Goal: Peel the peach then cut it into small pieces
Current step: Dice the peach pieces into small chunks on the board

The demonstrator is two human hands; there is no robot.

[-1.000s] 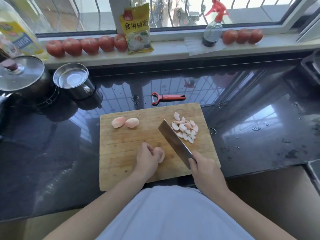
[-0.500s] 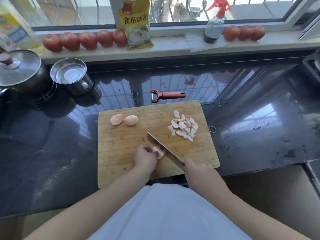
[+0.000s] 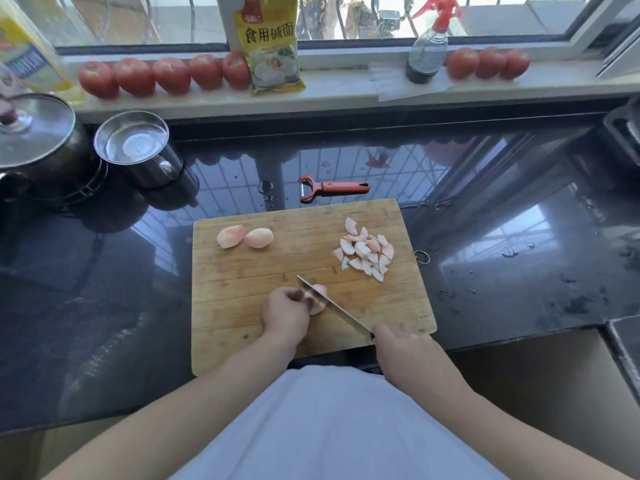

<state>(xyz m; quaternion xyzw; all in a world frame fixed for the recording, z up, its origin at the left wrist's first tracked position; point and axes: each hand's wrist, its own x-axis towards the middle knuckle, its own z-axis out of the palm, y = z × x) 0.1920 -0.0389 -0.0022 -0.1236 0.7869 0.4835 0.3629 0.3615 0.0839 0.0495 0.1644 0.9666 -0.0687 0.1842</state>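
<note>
The left hand (image 3: 285, 315) sits on the cutting board (image 3: 242, 289), its fingers (image 3: 297, 295) curled down onto a peeled peach piece (image 3: 318, 299) and pinning it to the wood. The knife (image 3: 334, 308) runs diagonally just to the right of those fingers, its blade set into the piece and its tip pointing past the knuckles toward the far left. The right hand (image 3: 405, 351) is clenched round the knife handle at the near right edge of the board, the handle itself hidden inside the grip.

Beyond the left fingers, at the far left of the board, lie two more peeled peach wedges (image 3: 245, 236), touching each other. Beyond the blade, at the far right, is a heap of small cut pieces (image 3: 365, 251). A red peeler (image 3: 332, 188) lies on the dark counter (image 3: 519, 271) just past the board's far edge, well apart from both hands.
</note>
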